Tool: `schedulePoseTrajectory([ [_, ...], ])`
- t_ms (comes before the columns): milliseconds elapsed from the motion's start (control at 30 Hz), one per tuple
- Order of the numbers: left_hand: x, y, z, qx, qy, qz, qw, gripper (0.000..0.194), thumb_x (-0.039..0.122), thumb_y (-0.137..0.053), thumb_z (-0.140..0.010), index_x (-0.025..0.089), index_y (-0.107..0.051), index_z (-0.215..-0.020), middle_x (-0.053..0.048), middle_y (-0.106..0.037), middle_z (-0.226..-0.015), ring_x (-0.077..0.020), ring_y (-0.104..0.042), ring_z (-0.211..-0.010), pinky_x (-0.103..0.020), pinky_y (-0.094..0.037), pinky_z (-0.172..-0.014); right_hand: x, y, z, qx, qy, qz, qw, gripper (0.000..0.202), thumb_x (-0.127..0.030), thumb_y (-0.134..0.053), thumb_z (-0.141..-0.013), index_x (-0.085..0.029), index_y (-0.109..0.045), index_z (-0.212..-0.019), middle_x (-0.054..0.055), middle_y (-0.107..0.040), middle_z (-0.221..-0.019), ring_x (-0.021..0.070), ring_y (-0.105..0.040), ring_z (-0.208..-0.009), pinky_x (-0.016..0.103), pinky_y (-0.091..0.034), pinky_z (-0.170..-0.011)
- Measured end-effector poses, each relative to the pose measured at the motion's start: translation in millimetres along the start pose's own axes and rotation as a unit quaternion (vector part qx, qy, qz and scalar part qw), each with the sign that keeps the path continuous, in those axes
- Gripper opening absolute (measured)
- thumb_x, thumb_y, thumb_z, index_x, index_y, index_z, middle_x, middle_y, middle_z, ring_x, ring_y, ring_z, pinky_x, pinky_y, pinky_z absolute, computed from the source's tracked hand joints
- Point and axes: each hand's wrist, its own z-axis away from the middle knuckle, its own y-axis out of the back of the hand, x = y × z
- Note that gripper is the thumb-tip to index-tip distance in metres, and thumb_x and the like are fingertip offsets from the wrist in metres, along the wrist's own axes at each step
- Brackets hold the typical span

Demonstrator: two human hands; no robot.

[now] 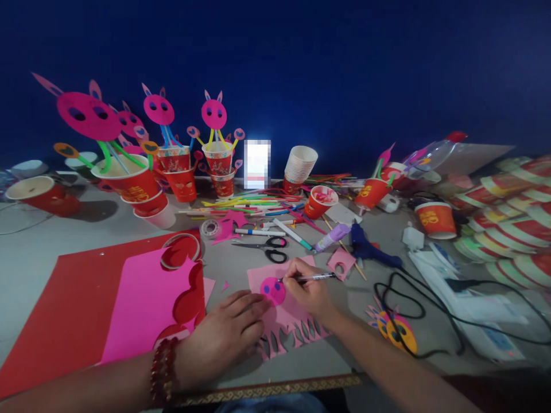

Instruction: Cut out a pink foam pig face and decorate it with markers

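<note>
A pen (pixel 316 277) with a dark tip is gripped in my right hand (pixel 310 297), its point at the right edge of a bright pink paper disc (pixel 272 295). Two dark oval marks show on the disc. Beneath it lies a pale pink sheet (pixel 286 327) with many cut-outs along its near edge. My left hand (pixel 232 328) rests flat, fingers stretched out, with the fingertips by the disc's lower left edge. Black-handled scissors (pixel 274 249) lie a little beyond, next to a white marker (pixel 259 232).
Red cups with pink paper faces (pixel 214 114) stand back left. Left are a red sheet (pixel 64 298) and tape roll (pixel 181 251). A blue glue gun (pixel 370 248), black cord (pixel 424 312), yellow paper pieces (pixel 402 335) and stacked cups (pixel 512 229) occupy the right.
</note>
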Motion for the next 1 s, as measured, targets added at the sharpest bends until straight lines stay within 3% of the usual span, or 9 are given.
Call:
schedulePoseTrajectory([
  [367, -1.1, -1.6, 0.4, -0.008, -0.005, -0.002, 1.0, 0.025, 0.038, -0.066, -0.089, 0.018, -0.061, -0.103, -0.007, -0.05, -0.145, -0.0247, -0.044, -0.133, -0.042, -0.034, -0.113, -6.6, 1.1, -0.1, 0.027, -0.01, -0.076, 0.997, 0.021, -0.014, -0.051, -0.078, -0.023, -0.042, -0.061, -0.006, -0.038, -0.056, 0.0117, -0.035, -0.051, 0.025, -0.028, -0.048],
  [1000, -2.1, -4.7, 1.7, 0.007, -0.009, 0.002, 1.0, 0.025, 0.038, -0.067, -0.088, 0.019, -0.062, -0.102, -0.008, -0.051, -0.144, -0.0246, -0.043, -0.134, -0.042, -0.034, -0.113, -2.4, 0.7, 1.2, 0.008, -0.012, -0.042, 0.999, 0.021, -0.013, -0.052, -0.079, -0.022, -0.043, -0.063, -0.007, -0.038, -0.056, 0.0109, -0.036, -0.05, 0.025, -0.027, -0.049],
])
